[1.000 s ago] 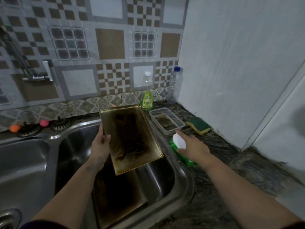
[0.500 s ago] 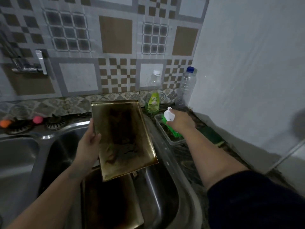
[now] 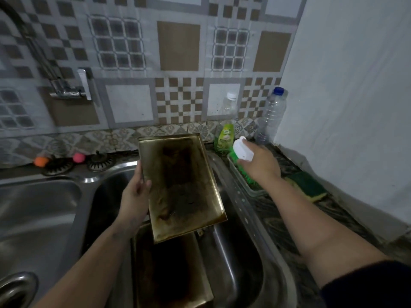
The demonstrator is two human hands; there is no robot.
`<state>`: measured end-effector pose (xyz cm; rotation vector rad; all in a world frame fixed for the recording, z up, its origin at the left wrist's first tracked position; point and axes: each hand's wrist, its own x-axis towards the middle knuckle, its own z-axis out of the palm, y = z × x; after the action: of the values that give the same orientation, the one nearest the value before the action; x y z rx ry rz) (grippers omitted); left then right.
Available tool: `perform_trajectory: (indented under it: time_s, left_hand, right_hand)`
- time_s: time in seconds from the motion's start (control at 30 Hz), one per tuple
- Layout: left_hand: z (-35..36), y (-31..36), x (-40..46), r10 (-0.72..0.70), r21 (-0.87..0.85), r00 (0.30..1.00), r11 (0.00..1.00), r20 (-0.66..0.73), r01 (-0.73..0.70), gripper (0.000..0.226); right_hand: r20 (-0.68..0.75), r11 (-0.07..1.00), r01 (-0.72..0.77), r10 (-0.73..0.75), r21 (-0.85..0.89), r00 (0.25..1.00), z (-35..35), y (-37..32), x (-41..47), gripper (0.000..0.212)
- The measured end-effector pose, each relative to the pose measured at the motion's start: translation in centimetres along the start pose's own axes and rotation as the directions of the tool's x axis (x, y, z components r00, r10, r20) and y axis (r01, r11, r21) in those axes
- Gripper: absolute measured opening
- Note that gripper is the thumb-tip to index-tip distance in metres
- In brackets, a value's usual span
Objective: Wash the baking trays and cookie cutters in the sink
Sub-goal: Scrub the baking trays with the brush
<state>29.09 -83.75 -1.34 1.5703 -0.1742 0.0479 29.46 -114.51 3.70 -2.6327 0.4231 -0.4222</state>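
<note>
left hand (image 3: 135,194) pinches tray (image 3: 180,185) edge; right hand (image 3: 259,164) grips brush (image 3: 241,153).
tray looks stiff, thin, likely slippery: hold the rim.

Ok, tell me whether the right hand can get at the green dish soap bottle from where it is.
Probably yes. The green dish soap bottle stands just beyond the right hand with nothing between them, but that hand grips the white-handled green scrub brush, which it must drop first.

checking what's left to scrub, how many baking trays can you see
2: one baking tray held by the left hand over the sink, a second tray lying in the basin below. Others may be hidden underneath.
</note>
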Motion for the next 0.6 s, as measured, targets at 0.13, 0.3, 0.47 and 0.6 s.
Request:
perform_trajectory:
  time_s: [0.13, 0.3, 0.47, 0.6]
  left_hand:
    - [-0.5, 0.1, -0.5, -0.009, -0.039, 1.0, 0.999, -0.011, 0.008, 0.061]
    - [-1.0, 1.2, -1.2, 0.017, -0.076, 1.0, 0.997, 0.013, -0.016, 0.056]
    - [-1.1, 3.2, -2.0, 0.048, -0.096, 0.992, 0.995, 0.113, -0.037, 0.054]
    - [-2.2, 4.7, -1.6, 0.078, -0.191, 0.997, 0.979, 0.012, -0.075, 0.055]
  right_hand:
    - [0.004, 0.964, 0.234, -0.236, 0.126, 0.972, 0.0, -5.2, -4.1, 0.069]
    - [0.02, 0.845, 0.524, -0.529, 0.107, 0.849, 1.4, -10.7, -6.9, 0.074]
    - [-0.159, 0.814, 0.581, -0.574, 0.003, 0.804, 0.6, -15.1, -4.9, 0.075]
    - [-0.019, 0.76, 0.643, -0.645, 0.097, 0.764, 2.2, -14.3, -8.9, 0.071]
